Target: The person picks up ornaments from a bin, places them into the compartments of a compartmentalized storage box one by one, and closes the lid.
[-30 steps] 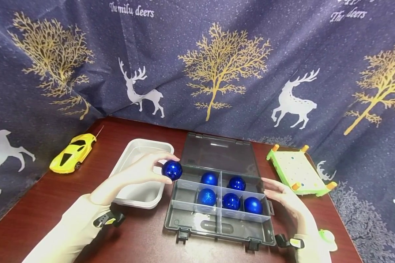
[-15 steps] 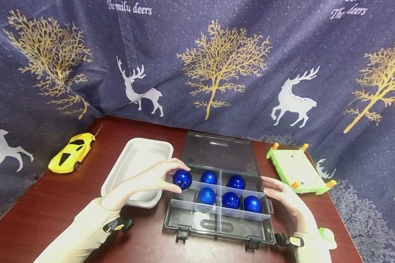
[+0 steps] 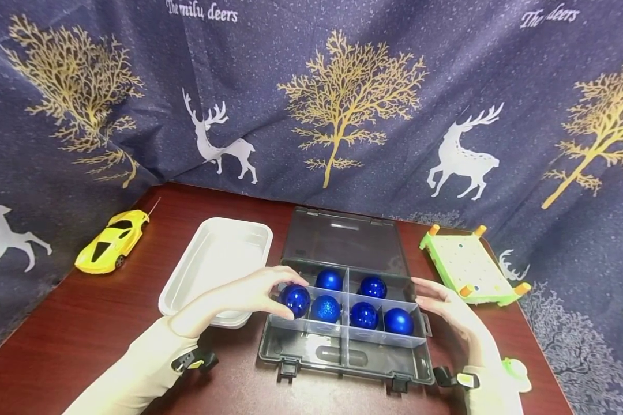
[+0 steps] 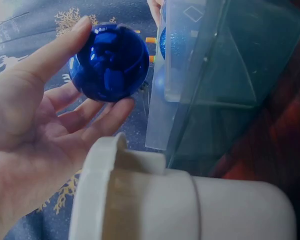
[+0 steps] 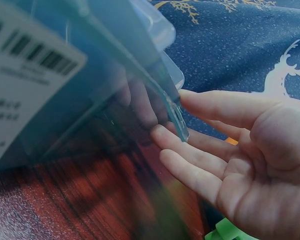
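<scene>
My left hand [image 3: 244, 294] holds a shiny blue bauble [image 3: 295, 301] between thumb and fingertips, at the left middle compartment of a grey see-through divider case [image 3: 311, 349]. In the left wrist view the bauble [image 4: 110, 62] sits at the fingertips, beside the case wall. Several other blue baubles, among them a glittery one [image 3: 325, 309] and a matte one [image 3: 398, 321], lie in the case's compartments. My right hand [image 3: 454, 314] touches the case's right side with extended fingers. The right wrist view has the thumb and fingertips [image 5: 162, 132] right at the case's edge.
A white tray [image 3: 179, 282] stands just left of the case. The case's dark lid [image 3: 345, 242] lies folded back. Farther left is a yellow toy car [image 3: 111, 242]; at right, an upturned green-framed toy table [image 3: 462, 265] with orange legs. A patterned cloth [image 3: 270, 86] hangs behind.
My left hand has carried the bauble right and down, from beside the tray to the left middle compartment. The right hand stays at the case's side.
</scene>
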A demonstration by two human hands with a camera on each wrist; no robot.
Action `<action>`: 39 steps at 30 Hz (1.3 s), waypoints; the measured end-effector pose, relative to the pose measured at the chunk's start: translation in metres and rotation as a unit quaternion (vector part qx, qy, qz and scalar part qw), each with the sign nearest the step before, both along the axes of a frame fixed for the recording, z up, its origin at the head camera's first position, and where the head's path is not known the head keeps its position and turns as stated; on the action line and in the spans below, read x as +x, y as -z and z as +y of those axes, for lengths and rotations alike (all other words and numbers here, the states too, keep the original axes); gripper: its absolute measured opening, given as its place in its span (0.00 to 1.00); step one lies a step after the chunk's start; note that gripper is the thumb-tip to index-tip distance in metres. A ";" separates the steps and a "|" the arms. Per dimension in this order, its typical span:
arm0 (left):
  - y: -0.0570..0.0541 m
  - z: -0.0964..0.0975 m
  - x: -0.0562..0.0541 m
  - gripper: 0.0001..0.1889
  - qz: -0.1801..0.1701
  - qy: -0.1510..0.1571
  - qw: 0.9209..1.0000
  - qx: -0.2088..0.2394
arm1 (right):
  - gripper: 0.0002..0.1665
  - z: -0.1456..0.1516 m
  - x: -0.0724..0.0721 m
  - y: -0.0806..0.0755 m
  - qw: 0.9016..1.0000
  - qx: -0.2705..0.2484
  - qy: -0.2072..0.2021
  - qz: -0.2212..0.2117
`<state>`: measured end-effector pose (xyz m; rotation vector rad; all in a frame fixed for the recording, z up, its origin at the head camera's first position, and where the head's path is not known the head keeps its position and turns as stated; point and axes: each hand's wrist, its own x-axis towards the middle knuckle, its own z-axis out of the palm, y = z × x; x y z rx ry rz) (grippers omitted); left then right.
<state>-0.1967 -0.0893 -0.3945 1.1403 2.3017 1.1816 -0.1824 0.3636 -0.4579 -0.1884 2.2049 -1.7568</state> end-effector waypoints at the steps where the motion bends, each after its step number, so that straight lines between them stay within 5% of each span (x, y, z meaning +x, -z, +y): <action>1: 0.001 0.001 0.000 0.30 -0.004 0.004 1.000 -0.004 | 0.31 0.000 0.000 0.000 1.000 -0.003 -0.001 -0.001; 6: 0.007 0.004 0.001 0.30 -0.004 0.008 1.000 -0.023 | 0.31 0.000 0.000 0.000 1.000 0.002 0.004 0.000; 19: 0.012 0.011 0.003 0.32 0.025 -0.058 0.996 -0.057 | 0.32 -0.002 0.000 -0.004 1.000 0.015 0.003 -0.006; 30: 0.019 0.014 0.003 0.28 0.097 -0.079 0.990 -0.065 | 0.31 -0.001 0.000 -0.003 1.000 0.006 0.004 -0.012; 39: 0.020 0.018 0.003 0.28 0.112 -0.098 0.986 -0.074 | 0.32 0.001 0.000 -0.001 1.000 0.023 0.007 0.004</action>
